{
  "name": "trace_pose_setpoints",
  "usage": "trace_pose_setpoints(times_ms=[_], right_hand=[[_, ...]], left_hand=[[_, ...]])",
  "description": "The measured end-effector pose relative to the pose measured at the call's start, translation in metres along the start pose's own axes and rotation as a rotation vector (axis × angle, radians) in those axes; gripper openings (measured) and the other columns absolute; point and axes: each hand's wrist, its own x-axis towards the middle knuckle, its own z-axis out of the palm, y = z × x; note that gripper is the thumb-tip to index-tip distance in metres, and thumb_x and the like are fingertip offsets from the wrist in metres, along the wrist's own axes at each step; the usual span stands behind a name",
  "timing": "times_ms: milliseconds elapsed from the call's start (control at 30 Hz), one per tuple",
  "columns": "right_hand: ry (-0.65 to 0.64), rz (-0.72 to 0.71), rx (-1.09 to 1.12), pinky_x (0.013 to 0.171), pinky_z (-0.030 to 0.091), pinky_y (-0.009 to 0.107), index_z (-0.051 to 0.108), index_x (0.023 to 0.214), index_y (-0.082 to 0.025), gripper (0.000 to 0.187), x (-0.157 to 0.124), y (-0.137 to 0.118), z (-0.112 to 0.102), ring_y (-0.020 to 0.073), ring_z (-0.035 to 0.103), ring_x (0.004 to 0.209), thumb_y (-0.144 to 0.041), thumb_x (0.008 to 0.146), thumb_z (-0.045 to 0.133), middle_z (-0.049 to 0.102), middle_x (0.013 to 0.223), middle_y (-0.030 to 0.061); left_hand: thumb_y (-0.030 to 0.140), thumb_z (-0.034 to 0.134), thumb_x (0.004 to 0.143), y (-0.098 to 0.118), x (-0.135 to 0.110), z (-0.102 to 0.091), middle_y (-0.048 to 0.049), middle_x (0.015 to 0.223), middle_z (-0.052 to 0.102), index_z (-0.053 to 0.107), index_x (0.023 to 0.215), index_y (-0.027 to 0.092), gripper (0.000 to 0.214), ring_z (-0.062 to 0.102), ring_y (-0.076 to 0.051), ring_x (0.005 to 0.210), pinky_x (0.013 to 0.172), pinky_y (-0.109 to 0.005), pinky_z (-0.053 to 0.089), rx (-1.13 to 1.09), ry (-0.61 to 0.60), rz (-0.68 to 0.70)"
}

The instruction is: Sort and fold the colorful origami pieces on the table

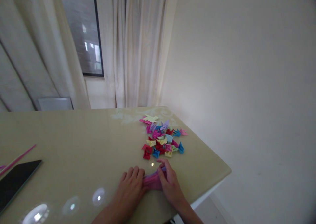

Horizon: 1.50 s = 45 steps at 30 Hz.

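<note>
A pink sheet of paper (152, 181) lies on the beige table (81, 141) near its front edge, between my two hands. My left hand (129, 186) rests flat on the table with its fingers stretched, pressing the paper's left side. My right hand (170, 182) covers the paper's right side and its fingertips pinch the far right corner. Just beyond my hands sits a heap of several small folded paper pieces (163, 138) in red, blue, yellow, pink and purple.
A dark tablet (14, 181) lies at the table's left edge beside a thin pink strip (18, 158). The table's right corner (228, 171) drops off close to my right hand. Curtains (138, 46), a window and a plain wall stand behind.
</note>
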Motion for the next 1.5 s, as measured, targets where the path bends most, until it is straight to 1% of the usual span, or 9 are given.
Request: trace_pose_setpoints(times_ms=[167,333,467,767,933,1100,1233,1333,1500], right_hand=[[-0.006,-0.074,0.040,0.093,0.055,0.035,0.063,0.133,-0.023,0.040,0.004,-0.014,0.005,0.0244,0.070,0.100,-0.051,0.107,0.049,0.071,0.112,0.0081],[-0.028,-0.027,0.001,0.096,0.054,0.037,0.057,0.141,-0.023,0.053,0.009,-0.011,0.007,0.0258,0.071,0.102,-0.061,0.107,0.045,0.073,0.111,0.0083],[0.015,0.011,0.057,0.088,0.056,0.036,0.053,0.143,-0.023,0.057,0.011,-0.005,0.007,0.0248,0.071,0.095,-0.065,0.107,0.040,0.073,0.107,0.0072],[-0.042,-0.032,0.183,0.094,0.057,0.039,0.058,0.143,-0.026,0.058,0.004,-0.006,-0.004,0.0268,0.071,0.102,-0.068,0.107,0.041,0.075,0.114,0.0091],[-0.103,-0.059,0.211,0.094,0.058,0.040,0.058,0.145,-0.025,0.061,0.007,-0.007,-0.005,0.0270,0.072,0.101,-0.069,0.106,0.044,0.075,0.117,0.0103],[-0.081,-0.138,0.194,0.091,0.057,0.038,0.072,0.120,-0.023,0.058,0.012,-0.016,-0.011,0.0274,0.073,0.102,-0.069,0.107,0.039,0.076,0.111,0.0108],[-0.034,-0.155,0.144,0.073,0.057,0.030,0.068,0.106,-0.021,0.046,0.016,-0.020,-0.008,0.0227,0.071,0.080,-0.065,0.099,0.062,0.073,0.091,0.0064],[0.082,-0.165,0.112,0.064,0.053,0.026,0.061,0.086,-0.021,0.039,0.020,-0.021,-0.005,0.0183,0.064,0.069,-0.058,0.099,0.064,0.064,0.077,0.0017],[-0.024,-0.185,0.081,0.063,0.053,0.025,0.060,0.086,-0.022,0.033,0.022,-0.023,-0.007,0.0178,0.067,0.067,-0.051,0.101,0.063,0.065,0.076,0.0003]], left_hand=[[0.011,0.045,0.103,-0.012,0.005,-0.008,-0.0132,0.132,0.064,0.061,0.128,0.020,0.031,0.062,-0.027,0.123,0.107,-0.041,0.052,0.014,-0.008,-0.006],[0.000,0.036,0.099,-0.016,0.013,-0.005,-0.0107,0.132,0.064,0.055,0.133,0.021,0.044,0.061,-0.023,0.128,0.111,-0.037,0.049,-0.056,-0.049,0.071],[0.004,0.032,0.101,-0.008,0.015,-0.009,-0.0128,0.135,0.064,0.053,0.136,0.021,0.044,0.067,-0.024,0.123,0.099,-0.036,0.057,-0.055,-0.108,0.069],[0.017,0.048,0.100,0.002,0.019,-0.024,-0.0152,0.136,0.070,0.053,0.137,0.020,0.037,0.071,-0.031,0.122,0.096,-0.042,0.058,-0.076,-0.151,-0.020],[0.020,0.052,0.099,0.001,0.019,-0.020,-0.0132,0.133,0.071,0.057,0.132,0.023,0.034,0.071,-0.030,0.122,0.097,-0.041,0.058,-0.073,-0.149,0.077],[0.030,0.048,0.105,-0.005,0.018,-0.018,-0.0143,0.121,0.076,0.060,0.125,0.022,0.025,0.075,-0.034,0.112,0.091,-0.044,0.060,-0.059,-0.103,0.030],[0.031,0.042,0.108,0.001,0.016,-0.023,-0.0150,0.119,0.076,0.059,0.125,0.021,0.026,0.077,-0.035,0.106,0.084,-0.043,0.061,-0.031,-0.074,0.062],[0.029,0.040,0.108,0.008,0.014,-0.027,-0.0147,0.121,0.075,0.056,0.126,0.020,0.025,0.077,-0.033,0.104,0.082,-0.040,0.060,-0.052,-0.079,0.081],[0.026,0.038,0.108,0.009,0.013,-0.022,-0.0142,0.122,0.074,0.055,0.124,0.020,0.024,0.076,-0.030,0.107,0.086,-0.036,0.058,-0.130,-0.059,0.126]])
